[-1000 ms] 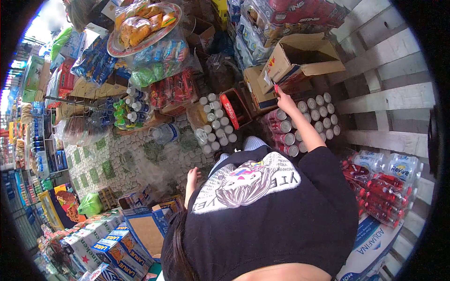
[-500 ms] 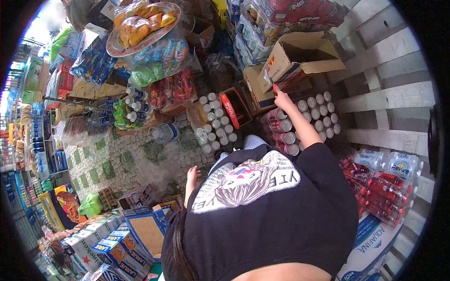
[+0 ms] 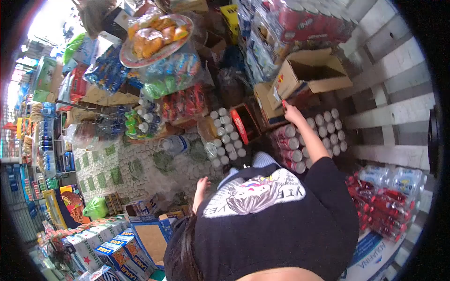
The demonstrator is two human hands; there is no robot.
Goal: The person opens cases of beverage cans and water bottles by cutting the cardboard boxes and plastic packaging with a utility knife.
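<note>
Red tool: a small, thin red object, upper right of the view, its tip against the lower front flap of the open cardboard box; too small to identify further.
Right hand: arm stretched forward, fingers closed in a pinch on the red tool.
Open cardboard box: tilted, flaps up, resting on another carton, just beyond the right hand.
Silver-topped cans: upright in rows directly under the right forearm.
Red cans: wrapped pack lying on its side, just beside the silver-topped cans.
Left hand: low at the person's side over the tiled floor, well apart from the box, fingers loose and holding nothing.
Second can group: on the floor, between the two hands.
Bottle packs: shrink-wrapped, at the far right.
</note>
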